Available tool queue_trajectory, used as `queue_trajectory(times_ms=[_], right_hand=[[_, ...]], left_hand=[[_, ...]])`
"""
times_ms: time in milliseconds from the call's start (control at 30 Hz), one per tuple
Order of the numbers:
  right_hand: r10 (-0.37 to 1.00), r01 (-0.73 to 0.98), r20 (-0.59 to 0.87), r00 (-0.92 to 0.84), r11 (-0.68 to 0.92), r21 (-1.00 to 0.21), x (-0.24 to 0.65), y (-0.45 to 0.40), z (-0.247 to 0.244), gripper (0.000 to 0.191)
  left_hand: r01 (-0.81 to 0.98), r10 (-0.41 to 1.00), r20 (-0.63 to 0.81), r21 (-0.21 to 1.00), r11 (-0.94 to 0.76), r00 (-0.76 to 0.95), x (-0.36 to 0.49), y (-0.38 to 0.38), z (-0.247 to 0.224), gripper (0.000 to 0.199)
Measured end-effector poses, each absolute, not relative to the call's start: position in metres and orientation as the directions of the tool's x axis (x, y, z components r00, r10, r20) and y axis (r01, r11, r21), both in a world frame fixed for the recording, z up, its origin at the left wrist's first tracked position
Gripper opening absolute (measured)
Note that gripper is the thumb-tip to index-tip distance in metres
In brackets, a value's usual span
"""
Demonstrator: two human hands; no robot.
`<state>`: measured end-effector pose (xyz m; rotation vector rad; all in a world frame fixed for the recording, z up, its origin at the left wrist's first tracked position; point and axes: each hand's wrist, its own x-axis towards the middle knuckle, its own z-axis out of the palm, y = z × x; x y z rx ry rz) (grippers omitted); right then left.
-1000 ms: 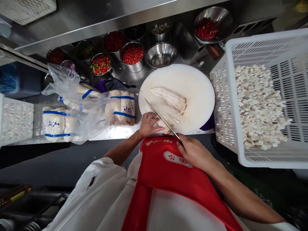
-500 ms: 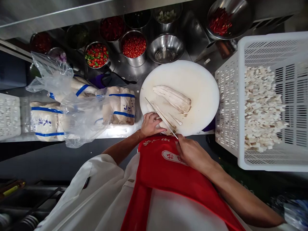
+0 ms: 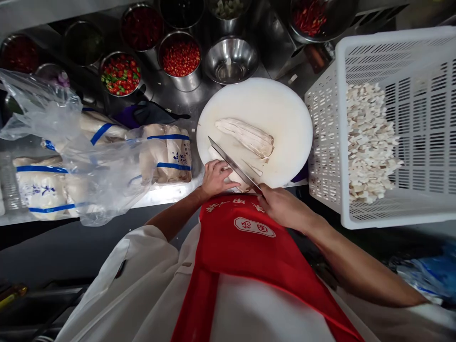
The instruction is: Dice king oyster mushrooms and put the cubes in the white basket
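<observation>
On the round white cutting board (image 3: 288, 114), my left hand (image 3: 215, 178) holds down a pale king oyster mushroom (image 3: 234, 177) near the board's front edge. Its fingers curl over the piece, and the thumb is at the near side. My right hand (image 3: 280, 204) grips a knife (image 3: 231, 163) by its handle, which the fingers hide. The blade slants across the board, tip toward the upper left, along the held mushroom and close to my left fingertips. Beyond the blade lies a mushroom cut lengthwise into slices (image 3: 245, 136), still bunched together. A thin strip (image 3: 251, 167) lies beside the blade.
To the right, a white plastic basket (image 3: 342, 142) holds many mushroom chunks (image 3: 370, 142). Bagged mushrooms (image 3: 167, 152) with blue-striped wrapping lie left. Behind stand metal containers of chopped chillies (image 3: 181, 57), a steel bowl (image 3: 231, 61) and a pan of red chillies (image 3: 309, 19).
The knife has tilted, so more of its blade face shows. My left hand stays on the mushroom. The whole view has shifted slightly, with the basket and board appearing farther left and higher.
</observation>
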<state>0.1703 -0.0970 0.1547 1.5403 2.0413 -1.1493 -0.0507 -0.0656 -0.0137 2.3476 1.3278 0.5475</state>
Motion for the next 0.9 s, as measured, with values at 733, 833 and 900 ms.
queue_trajectory(times_ms=[733, 833, 900], right_hand=[[0.693, 0.772, -0.605, -0.393, -0.109, -0.626, 0.186, -0.111, 0.136, 0.048], [0.721, 0.836, -0.595, -0.357, -0.038, -0.548, 0.183, -0.116, 0.156, 0.048], [0.724, 0.877, -0.607, -0.329, -0.005, -0.48, 0.18, -0.121, 0.164, 0.05]], left_hand=[[0.726, 0.855, 0.192, 0.46, -0.512, 0.481, -0.055, -0.071, -0.011, 0.051], [0.692, 0.846, 0.215, 0.495, -0.525, 0.488, -0.059, -0.069, -0.012, 0.046], [0.671, 0.842, 0.224, 0.52, -0.529, 0.49, -0.064, -0.067, -0.013, 0.04]])
